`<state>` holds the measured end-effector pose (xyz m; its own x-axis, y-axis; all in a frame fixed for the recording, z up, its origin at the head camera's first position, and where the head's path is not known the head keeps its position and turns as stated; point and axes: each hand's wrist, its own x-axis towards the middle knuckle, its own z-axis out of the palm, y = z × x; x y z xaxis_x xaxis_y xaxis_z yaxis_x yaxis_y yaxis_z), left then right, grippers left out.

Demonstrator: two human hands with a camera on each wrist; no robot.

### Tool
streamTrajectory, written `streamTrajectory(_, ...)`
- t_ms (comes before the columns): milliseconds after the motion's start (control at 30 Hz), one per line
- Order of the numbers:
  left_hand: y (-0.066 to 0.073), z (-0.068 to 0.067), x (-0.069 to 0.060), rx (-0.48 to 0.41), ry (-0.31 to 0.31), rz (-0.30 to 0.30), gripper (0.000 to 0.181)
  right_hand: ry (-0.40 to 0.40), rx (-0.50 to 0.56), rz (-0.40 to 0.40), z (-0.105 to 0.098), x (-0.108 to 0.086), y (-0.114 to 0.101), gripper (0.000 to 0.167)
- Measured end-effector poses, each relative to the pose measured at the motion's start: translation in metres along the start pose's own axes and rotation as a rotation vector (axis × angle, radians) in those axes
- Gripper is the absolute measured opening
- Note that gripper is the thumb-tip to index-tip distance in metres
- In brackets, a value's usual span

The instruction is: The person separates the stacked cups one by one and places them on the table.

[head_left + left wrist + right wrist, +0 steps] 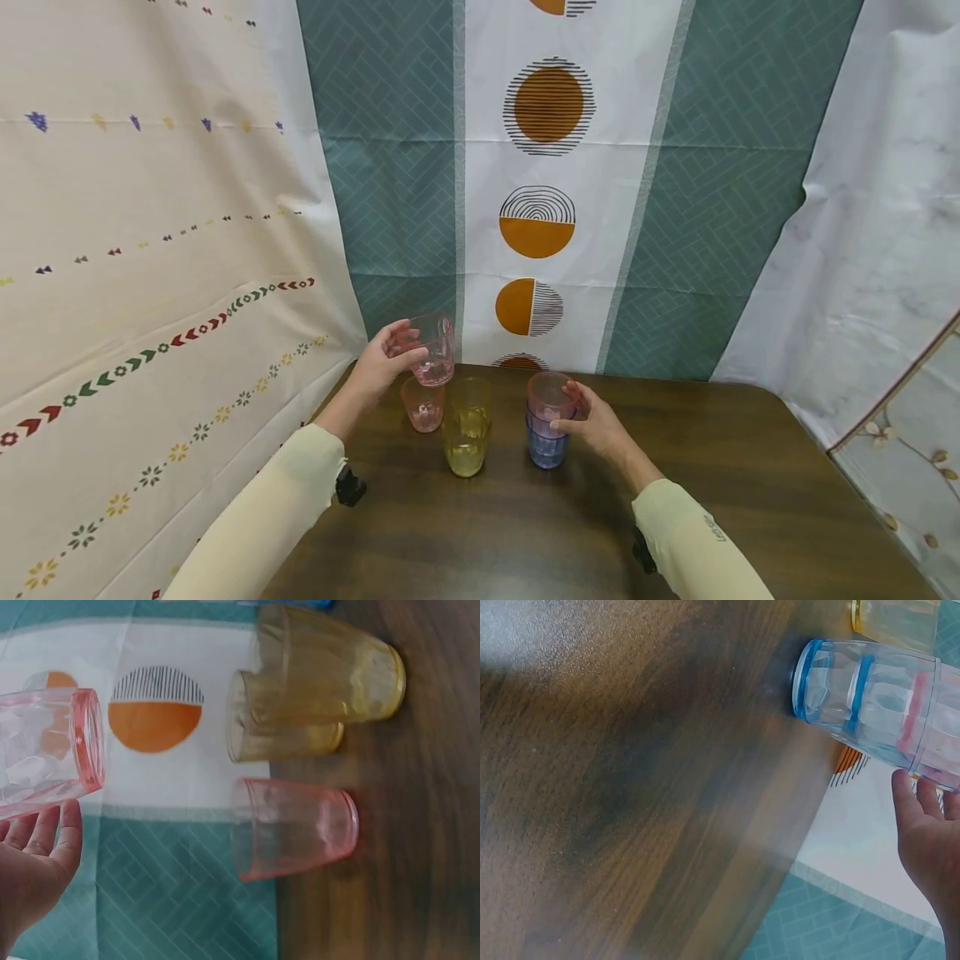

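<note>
My left hand (377,365) holds a clear pink tumbler (435,360) up off the table, thumb and fingers around its side. Below it, a second pink tumbler (300,829) stands upright on the table. Beside that are two yellow tumblers, the nearer one (466,433) partly covering the one behind (289,739). On the right, my right hand (597,423) grips a pink tumbler (550,392) at the top of a stack. Its lower part sits inside blue tumblers (547,448); two blue base rings show in the right wrist view.
A dark brown wooden table (480,542) carries the tumblers. Behind it hangs a green and white curtain (405,208) with orange circles. A patterned cream cloth (150,250) hangs on the left, a white marbled one (885,275) on the right.
</note>
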<state>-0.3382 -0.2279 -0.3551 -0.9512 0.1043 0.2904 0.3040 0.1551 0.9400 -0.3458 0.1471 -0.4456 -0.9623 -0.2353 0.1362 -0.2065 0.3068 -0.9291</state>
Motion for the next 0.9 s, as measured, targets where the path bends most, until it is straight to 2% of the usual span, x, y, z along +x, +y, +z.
streamTrajectory(200, -0.013, -0.014, -0.01, -0.006, 0.016, 0.002, 0.072, 0.01, -0.003, 0.005, 0.0, 0.001, 0.003, 0.081)
streamTrajectory(433, -0.029, -0.023, -0.021, 0.01, 0.023, -0.036, 0.072, 0.016, -0.007, -0.009, 0.0, 0.002, 0.004, 0.08)
streamTrajectory(667, -0.045, -0.029, -0.035, 0.025, 0.011, -0.064, 0.074, 0.006, -0.006, -0.027, 0.001, 0.001, 0.004, 0.08)
streamTrajectory(900, -0.065, -0.03, -0.042, 0.052, 0.012, -0.093, 0.075, 0.018, -0.006, -0.006, 0.0, 0.001, 0.004, 0.081)
